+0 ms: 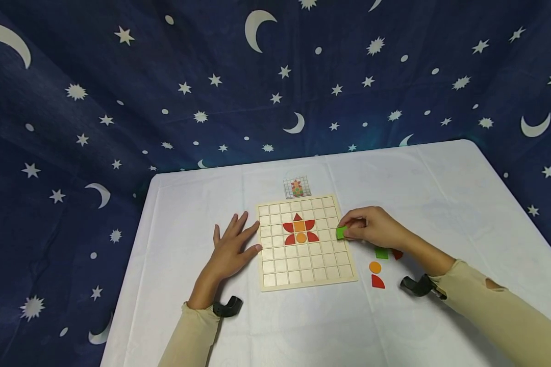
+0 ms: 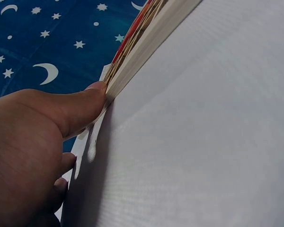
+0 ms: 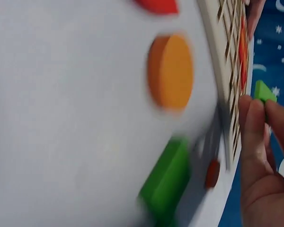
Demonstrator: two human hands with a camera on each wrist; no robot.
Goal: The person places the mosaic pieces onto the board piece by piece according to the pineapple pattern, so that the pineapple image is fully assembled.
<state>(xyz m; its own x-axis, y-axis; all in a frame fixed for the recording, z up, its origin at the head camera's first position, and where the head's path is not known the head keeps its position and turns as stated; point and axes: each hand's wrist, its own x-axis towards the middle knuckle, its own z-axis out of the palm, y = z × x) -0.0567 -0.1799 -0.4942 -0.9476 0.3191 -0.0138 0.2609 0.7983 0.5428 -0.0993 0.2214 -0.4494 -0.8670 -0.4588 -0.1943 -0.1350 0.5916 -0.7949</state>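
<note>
A green square block (image 1: 341, 233) is pinched between the thumb and fingertips of my right hand (image 1: 377, 227), over the right edge of the wooden grid board (image 1: 309, 274). In the right wrist view the same green block (image 3: 264, 91) juts from the fingertips. My left hand (image 1: 231, 252) is spread, its thumb and fingertips at the board's left edge; the left wrist view shows the thumb (image 2: 87, 106) against that edge. On the board lie a red triangle (image 1: 297, 217), an orange square (image 1: 299, 226), an orange disc (image 1: 301, 238) and several red quarter-round pieces (image 1: 289, 239).
Beyond the board lies a small card (image 1: 297, 187) with a printed grid pattern. Right of the board, loose on the white table (image 1: 312, 326), are another green block (image 1: 382, 253), an orange disc (image 1: 375, 267), a red quarter-round piece (image 1: 377, 282) and another red piece (image 1: 397, 254) partly under my right forearm.
</note>
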